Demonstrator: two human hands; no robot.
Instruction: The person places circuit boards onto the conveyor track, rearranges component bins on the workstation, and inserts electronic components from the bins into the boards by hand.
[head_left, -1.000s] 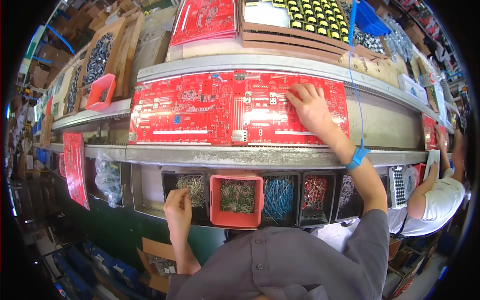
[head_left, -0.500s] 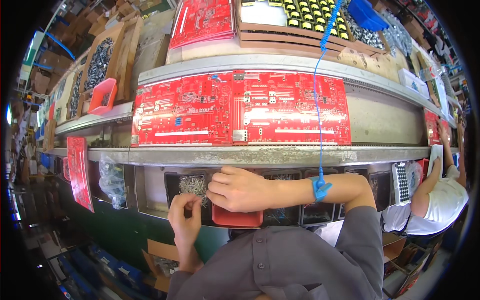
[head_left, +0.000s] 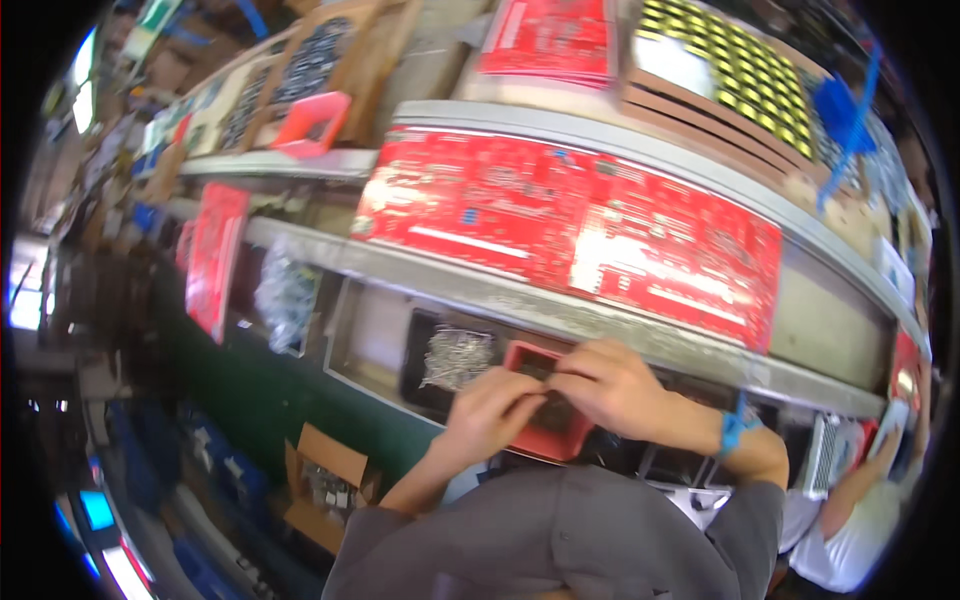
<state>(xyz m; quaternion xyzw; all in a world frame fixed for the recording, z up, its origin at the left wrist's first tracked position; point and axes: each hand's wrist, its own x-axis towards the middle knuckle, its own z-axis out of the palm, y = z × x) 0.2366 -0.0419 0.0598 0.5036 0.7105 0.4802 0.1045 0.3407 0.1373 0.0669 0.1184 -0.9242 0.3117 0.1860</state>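
Observation:
Over a red plastic bin (head_left: pixel 558 443) my two hands meet fingertip to fingertip. My left hand (head_left: pixel 487 412) reaches across the bin's left side with its fingers pinched together. From the right comes my right hand (head_left: pixel 615 392), thumb and fingers closed toward the left fingertips. Whatever sits between them is too small and blurred to make out. Left of the bin, a black tray (head_left: pixel 420 357) holds a heap of thin silvery leaded components (head_left: pixel 458 358). A blue wrist strap (head_left: pixel 737 430) circles my right wrist.
Two joined red circuit boards (head_left: pixel 480 200) lie on the metal rail (head_left: pixel 480 290) beyond the bins. A red board (head_left: pixel 215 260) and a clear plastic bag (head_left: pixel 287 290) are at the left. A carton (head_left: pixel 330 460) stands low left. Another person (head_left: pixel 860 520) works at far right.
The whole view has tilted and blurred. My left hand has left the edge of the component tray and come over the red bin. My right hand has shifted right, and the fingertips now meet.

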